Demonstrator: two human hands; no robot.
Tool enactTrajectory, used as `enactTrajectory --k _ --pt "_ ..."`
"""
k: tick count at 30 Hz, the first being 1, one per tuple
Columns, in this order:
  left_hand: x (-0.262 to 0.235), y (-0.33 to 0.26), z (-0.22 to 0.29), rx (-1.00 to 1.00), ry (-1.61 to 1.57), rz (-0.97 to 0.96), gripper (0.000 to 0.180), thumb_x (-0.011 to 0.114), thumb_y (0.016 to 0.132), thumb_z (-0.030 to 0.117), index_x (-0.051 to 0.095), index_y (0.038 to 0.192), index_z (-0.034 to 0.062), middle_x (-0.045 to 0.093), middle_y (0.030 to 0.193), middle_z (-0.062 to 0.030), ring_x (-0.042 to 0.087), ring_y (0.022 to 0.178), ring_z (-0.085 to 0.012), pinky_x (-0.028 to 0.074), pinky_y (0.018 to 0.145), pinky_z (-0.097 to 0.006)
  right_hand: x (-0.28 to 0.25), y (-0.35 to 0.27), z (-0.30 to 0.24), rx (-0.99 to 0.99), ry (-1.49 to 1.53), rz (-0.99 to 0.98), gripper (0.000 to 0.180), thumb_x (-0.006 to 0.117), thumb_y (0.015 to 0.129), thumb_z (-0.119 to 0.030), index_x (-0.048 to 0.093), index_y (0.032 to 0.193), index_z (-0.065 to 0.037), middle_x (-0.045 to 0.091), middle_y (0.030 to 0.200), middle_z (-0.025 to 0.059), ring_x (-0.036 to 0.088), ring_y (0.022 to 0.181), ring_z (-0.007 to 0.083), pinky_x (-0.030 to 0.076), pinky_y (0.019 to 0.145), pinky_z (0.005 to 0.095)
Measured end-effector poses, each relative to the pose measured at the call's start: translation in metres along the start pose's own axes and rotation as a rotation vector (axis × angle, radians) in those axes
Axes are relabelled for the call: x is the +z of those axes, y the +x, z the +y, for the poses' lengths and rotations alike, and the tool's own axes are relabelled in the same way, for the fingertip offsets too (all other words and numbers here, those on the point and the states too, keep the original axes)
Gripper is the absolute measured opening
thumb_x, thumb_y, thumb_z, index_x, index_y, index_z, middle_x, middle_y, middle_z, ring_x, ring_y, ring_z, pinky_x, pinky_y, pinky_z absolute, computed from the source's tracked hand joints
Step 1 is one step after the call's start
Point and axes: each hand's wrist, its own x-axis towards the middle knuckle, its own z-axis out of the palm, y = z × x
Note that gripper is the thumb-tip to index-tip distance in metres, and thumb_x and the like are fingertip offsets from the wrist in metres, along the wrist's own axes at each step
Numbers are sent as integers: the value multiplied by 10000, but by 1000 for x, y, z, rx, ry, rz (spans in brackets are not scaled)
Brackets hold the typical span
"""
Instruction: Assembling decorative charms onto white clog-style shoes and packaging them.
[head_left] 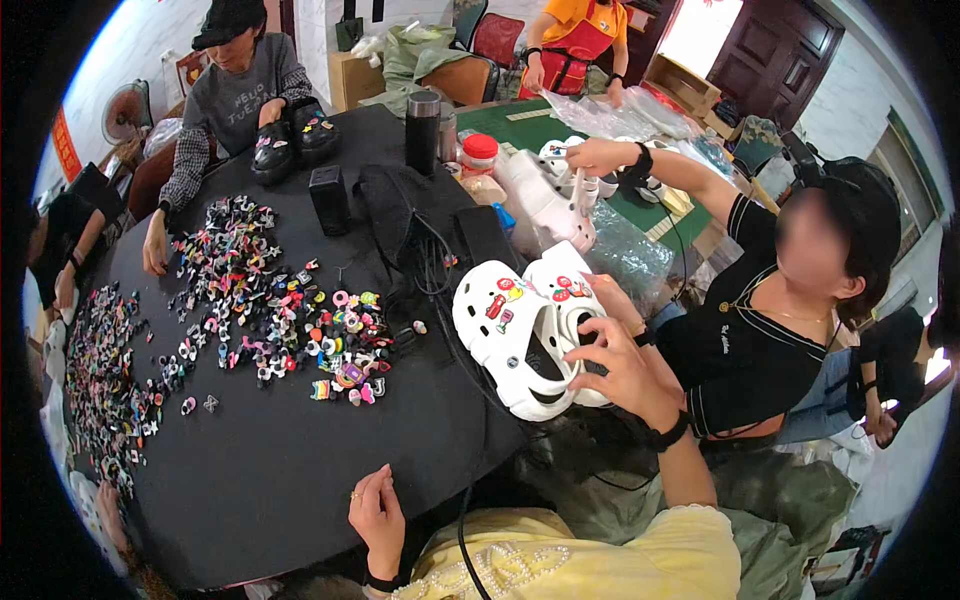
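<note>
right hand [625, 372] out over the table edge, fingers spread, grasping the rear of 2 white clogs [530, 335] held as a pair, toes pointing away, soles toward the wearer. 3 or so charms on the toe of the left clog, 2 red ones on the right clog. pair sits at the right edge of the black table [250, 470], just beside a co-worker's hand [612, 300] touching the far clog.

left hand [377, 515] resting at the near table edge, fingers curled in loosely, empty, ring on 1 finger, dark band at wrist. nothing under it but bare cloth.

big scatter of small coloured charms [290, 320] mid-table, too many to count; 2nd scatter [100, 380] along the left rim. 2 stray charms [200, 404] apart, nearer the wearer.

far side: 2 black clogs [292, 140] w/ charms, in front of a person in grey. 1 dark flask [422, 130], 1 red-lidded jar [480, 152], 1 black box [329, 198], black cables [440, 270]. more white clogs [545, 190] further back, approx 3, count unsure. 4 other people around the table, incl. 1 in orange at the back.
</note>
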Motion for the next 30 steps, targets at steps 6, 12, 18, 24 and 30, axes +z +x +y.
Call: enactTrajectory --k 6,12,18,24,30 --pt "-5 4 5 3 15 -6 161 575 799 -56 631 940 -1 636 847 -130 622 736 -251 493 629 -298 7 33 1 -256 -70 101 257 683 756 -253 580 901 -67 426 1289 145 434 1113 346 336 964 433" --pt "-25 19 21 -297 -123 -260 229 606 816 30 607 1043 9 628 964 -126 622 835 -225 490 680 -305 24 44 14 -226 13 94 290 513 912 -250 495 1048 5 480 1224 227 517 1042 356 322 989 464" --pt "-33 67 77 -143 -423 -729 496 611 855 96 404 1297 5 511 1215 -156 534 1100 -228 476 856 -322 30 64 14 -99 -75 159 300 506 912 -241 521 1041 30 561 1018 211 542 922 380 439 777 441" --pt "61 99 102 -296 -455 -687 814 641 837 336 185 1382 -60 356 1298 -297 438 1185 -349 405 950 -393 30 93 12 -79 -201 161 444 533 883 -177 336 1229 20 527 1054 274 553 897 416 460 712 472" --pt "121 107 93 -338 -323 -580 1007 661 749 471 120 1345 -133 324 1246 -376 339 1180 -459 291 1003 -464 32 90 12 -162 -156 -56 422 580 788 -77 493 1201 -68 603 998 183 586 898 359 465 771 431"
